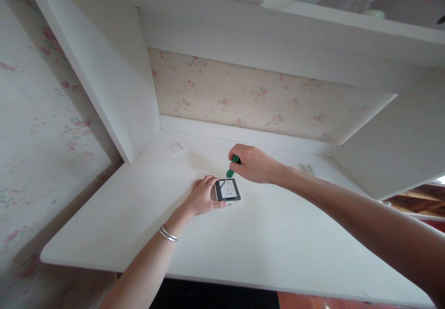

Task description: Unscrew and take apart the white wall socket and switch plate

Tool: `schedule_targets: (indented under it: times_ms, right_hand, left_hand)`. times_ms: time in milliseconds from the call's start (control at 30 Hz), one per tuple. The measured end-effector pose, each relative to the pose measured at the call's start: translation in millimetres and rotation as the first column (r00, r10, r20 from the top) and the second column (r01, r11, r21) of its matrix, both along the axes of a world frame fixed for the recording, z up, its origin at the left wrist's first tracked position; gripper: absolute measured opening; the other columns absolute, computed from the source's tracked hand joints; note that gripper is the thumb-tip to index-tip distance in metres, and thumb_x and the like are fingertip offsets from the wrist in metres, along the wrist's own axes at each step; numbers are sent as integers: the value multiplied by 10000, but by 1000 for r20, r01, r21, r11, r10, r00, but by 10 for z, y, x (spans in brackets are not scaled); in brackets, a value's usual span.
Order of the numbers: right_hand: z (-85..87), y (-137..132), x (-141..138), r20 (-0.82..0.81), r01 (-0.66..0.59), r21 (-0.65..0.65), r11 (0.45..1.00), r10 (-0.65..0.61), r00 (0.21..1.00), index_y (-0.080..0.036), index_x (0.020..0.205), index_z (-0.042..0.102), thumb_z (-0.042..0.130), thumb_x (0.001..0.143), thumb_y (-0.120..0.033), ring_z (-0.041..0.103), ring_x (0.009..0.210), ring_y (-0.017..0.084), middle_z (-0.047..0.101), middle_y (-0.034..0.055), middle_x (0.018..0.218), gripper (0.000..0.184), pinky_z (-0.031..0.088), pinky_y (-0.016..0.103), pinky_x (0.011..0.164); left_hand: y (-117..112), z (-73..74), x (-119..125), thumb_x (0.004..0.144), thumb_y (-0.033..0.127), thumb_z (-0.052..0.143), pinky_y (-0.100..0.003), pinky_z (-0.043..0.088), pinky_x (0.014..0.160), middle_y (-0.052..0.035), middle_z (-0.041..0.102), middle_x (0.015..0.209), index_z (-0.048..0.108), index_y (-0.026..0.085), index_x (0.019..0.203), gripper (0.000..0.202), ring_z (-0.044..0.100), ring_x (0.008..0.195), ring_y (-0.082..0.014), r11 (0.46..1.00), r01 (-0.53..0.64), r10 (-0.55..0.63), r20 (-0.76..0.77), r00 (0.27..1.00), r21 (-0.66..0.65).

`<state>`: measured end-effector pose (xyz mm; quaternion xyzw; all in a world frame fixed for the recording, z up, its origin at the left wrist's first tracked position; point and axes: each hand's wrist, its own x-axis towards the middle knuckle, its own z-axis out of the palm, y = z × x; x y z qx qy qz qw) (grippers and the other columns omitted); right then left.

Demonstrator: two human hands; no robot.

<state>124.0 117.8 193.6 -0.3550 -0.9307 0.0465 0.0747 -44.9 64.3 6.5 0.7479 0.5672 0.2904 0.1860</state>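
A wall socket (228, 189) with a white face and a dark frame lies face up on the white desk. My left hand (203, 196) grips it from the left, fingers at its far edge and thumb along its near edge. My right hand (252, 163) is closed around the green handle of a screwdriver (230, 172). The screwdriver slants down to the left, and its tip meets the left side of the socket's frame. Whether the tip sits in a screw is too small to tell.
A white square frame (176, 148) lies on the desk (278, 234) at the back left. Another pale flat item (306, 169) is behind my right forearm. Side panels rise left and right, and a shelf (347, 14) with plastic packages hangs overhead.
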Motion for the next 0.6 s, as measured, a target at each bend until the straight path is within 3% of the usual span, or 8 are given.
schedule_targets:
  times_ms: [333, 500, 600]
  right_hand:
    - [8, -21, -1, 32, -32, 18, 999, 31, 999, -186, 854, 581, 484, 827, -222, 567, 826, 159, 637, 45, 973, 107, 376, 252, 727]
    - [32, -53, -58, 209, 14, 105, 994, -36, 977, -158, 909, 586, 368, 933, -453, 609, 809, 227, 650, 125, 928, 368, 389, 299, 672]
    - [50, -59, -101, 279, -68, 130, 989, 29, 960, -138, 928, 583, 347, 952, -358, 612, 822, 243, 651, 144, 897, 323, 387, 310, 674]
  left_hand:
    - [3, 9, 6, 628, 547, 729, -432, 267, 1060, -83, 479, 1283, 430, 264, 1291, 781, 433, 1222, -283, 1000, 3, -3, 6, 1000, 7]
    - [-7, 25, 5, 631, 546, 726, -437, 265, 1065, -81, 476, 1288, 425, 268, 1298, 783, 423, 1233, -291, 1000, 2, -2, 6, 1000, -4]
    - [-5, 19, 9, 628, 554, 724, -437, 264, 1068, -80, 477, 1293, 428, 265, 1293, 783, 436, 1223, -290, 1000, -3, 3, 8, 1000, -1]
